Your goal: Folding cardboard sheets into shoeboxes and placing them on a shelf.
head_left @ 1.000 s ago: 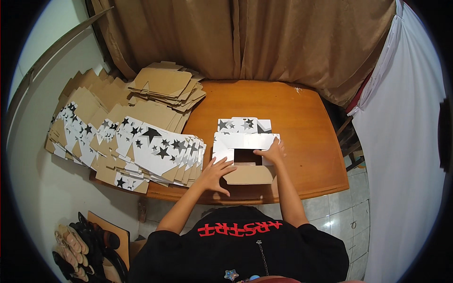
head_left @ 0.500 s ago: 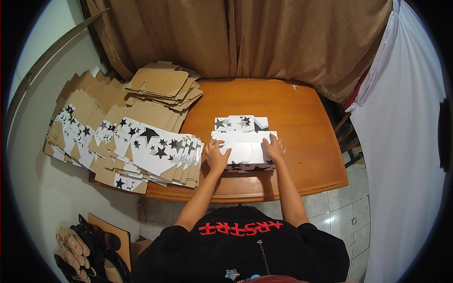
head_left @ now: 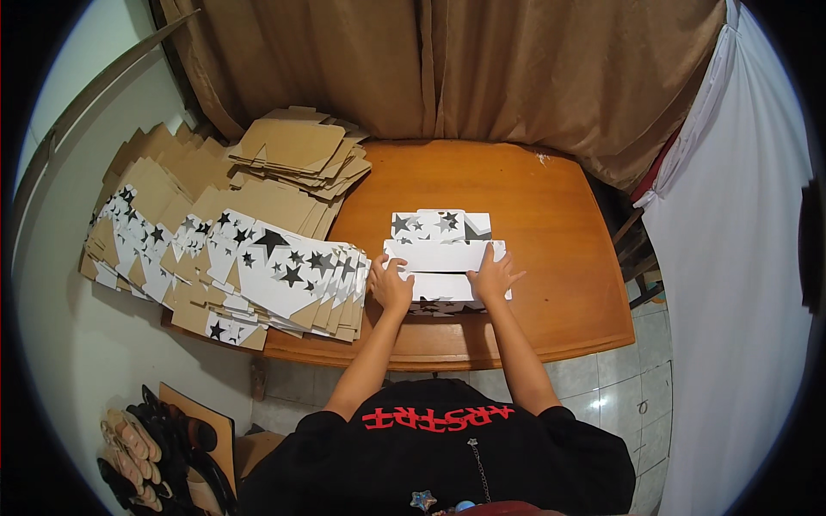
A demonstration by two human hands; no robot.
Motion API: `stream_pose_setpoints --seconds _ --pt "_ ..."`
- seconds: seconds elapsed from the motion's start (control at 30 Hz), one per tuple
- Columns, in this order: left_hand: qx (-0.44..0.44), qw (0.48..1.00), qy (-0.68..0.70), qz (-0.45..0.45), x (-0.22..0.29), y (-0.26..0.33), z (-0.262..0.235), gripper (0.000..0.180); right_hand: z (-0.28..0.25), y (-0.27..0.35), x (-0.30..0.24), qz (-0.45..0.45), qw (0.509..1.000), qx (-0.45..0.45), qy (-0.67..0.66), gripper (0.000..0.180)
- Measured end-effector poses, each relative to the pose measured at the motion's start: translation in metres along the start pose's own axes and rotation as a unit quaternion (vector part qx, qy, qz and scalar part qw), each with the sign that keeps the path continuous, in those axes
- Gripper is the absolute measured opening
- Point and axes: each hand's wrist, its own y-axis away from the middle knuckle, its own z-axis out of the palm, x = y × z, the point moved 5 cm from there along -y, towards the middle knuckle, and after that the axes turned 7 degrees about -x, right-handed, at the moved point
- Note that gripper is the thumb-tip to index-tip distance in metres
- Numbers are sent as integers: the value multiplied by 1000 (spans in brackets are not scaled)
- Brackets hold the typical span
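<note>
A white cardboard box printed with black and grey stars sits in front of me on the table. Its top has two plain white panels with a dark slit between them, and a starred flap stands out on the far side. At the box's left end, my left hand is curled round the edge, thumb on the near panel. My right hand grips the right end, with its thumb near the slit, one finger on the far panel and the other fingers spread outward. The inside of the box is hidden.
Flat, unfolded starred cartons lie heaped at the table's left, beside a stack of brown cardboard. The wooden table ends near my body. A brown curtain hangs behind it, and shoes stand on the lower left.
A dark slit has opened between the two white top panels, which lay level before. My right hand has shifted slightly left and its outer fingers have spread. My left hand stays at the left end.
</note>
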Motion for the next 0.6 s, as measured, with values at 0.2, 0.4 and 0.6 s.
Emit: stream_pose_setpoints --seconds 0.2,0.4,0.6 --pt "-4 1000 -21 23 -3 1 1 35 -3 -5 -6 -125 986 67 83 75" --pt "-59 983 153 86 -22 4 -19 78 -1 -21 -14 -401 900 2 170 65" --pt "-119 958 206 157 -48 24 -18 97 -3 -37 -18 -449 879 -113 111 61"
